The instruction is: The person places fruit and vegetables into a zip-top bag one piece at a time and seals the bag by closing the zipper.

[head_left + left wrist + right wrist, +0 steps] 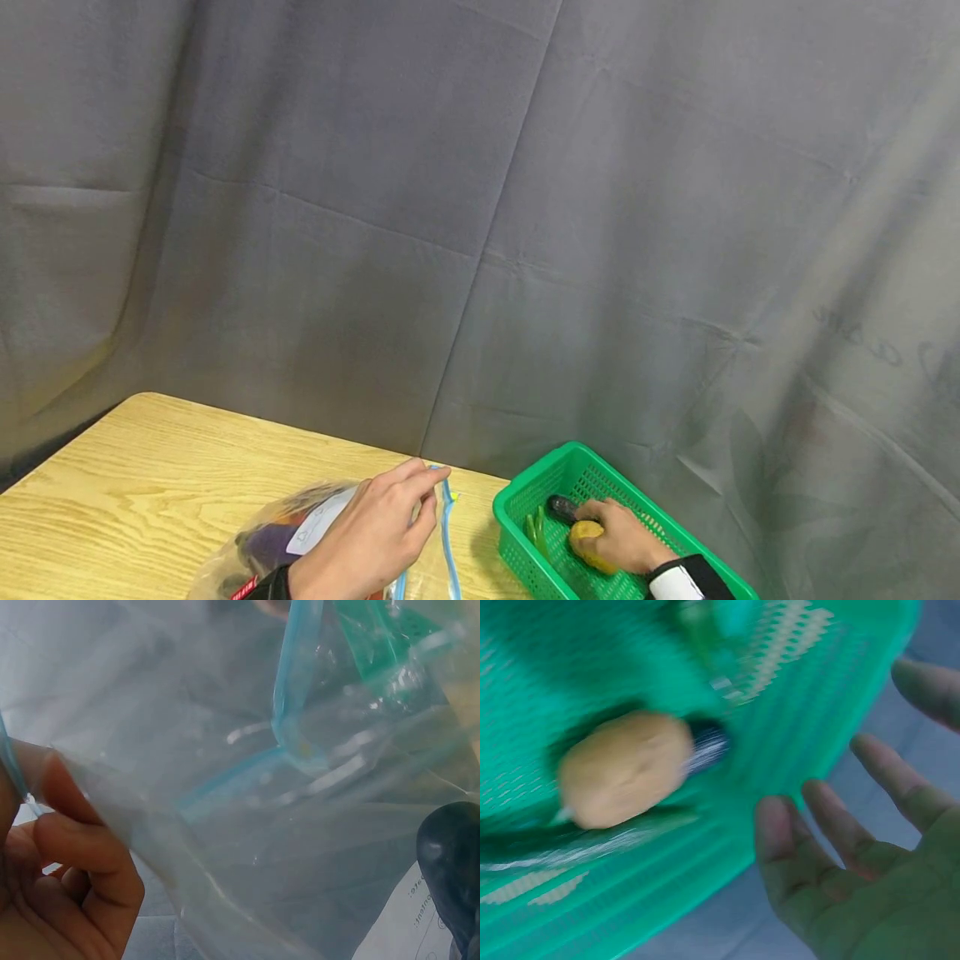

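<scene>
Clear zip bag (255, 862) being gripped at edge by left hand (371, 525), lower centre of head view. Yellow-brown vegetable (591, 548) being contained in green basket (519, 557), lower right, and being covered partly by right hand (628, 537); fingers being shown spread in right wrist view, so whether grasped cannot be told. Dark vegetable (561, 507) being seen just beside. Wooden table (112, 500) being backed by grey curtain (360, 250).

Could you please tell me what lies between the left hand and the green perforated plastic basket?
From left hand to basket, the head view shows the clear plastic bag's blue-edged mouth, then a bare strip of light wooden table.
</scene>
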### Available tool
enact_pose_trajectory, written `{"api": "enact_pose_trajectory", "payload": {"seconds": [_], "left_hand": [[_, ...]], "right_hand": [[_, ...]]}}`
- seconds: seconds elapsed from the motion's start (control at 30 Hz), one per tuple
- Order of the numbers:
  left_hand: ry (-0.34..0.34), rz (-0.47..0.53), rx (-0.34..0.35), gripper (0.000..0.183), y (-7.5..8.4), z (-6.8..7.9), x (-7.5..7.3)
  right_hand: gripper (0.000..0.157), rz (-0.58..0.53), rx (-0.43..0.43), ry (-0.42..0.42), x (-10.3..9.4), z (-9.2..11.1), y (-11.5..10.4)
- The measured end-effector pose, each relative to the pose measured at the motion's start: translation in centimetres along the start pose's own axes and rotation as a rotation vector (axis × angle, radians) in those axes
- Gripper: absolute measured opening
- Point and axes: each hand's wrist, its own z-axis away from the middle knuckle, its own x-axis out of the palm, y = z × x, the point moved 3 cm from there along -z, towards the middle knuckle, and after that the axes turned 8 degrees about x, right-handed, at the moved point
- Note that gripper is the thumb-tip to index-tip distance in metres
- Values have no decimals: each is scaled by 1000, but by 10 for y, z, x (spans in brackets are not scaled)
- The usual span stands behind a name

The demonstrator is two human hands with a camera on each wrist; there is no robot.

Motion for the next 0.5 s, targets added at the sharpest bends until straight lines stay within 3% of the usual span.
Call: {"api": "enact_pose_trajectory", "payload": {"seconds": [0.2,0.33,0.5], "left_hand": [[5,-14,-5,22,-1,2,-1],[-13,-3,-8,23,-1,2,-1],[-18,-10,7,24,-1,2,-1]], "right_hand": [[54,58,169,-24,24,-8,28],[62,107,272,-31,35,-12,40],[66,115,294,-20,45,-16,50]]}}
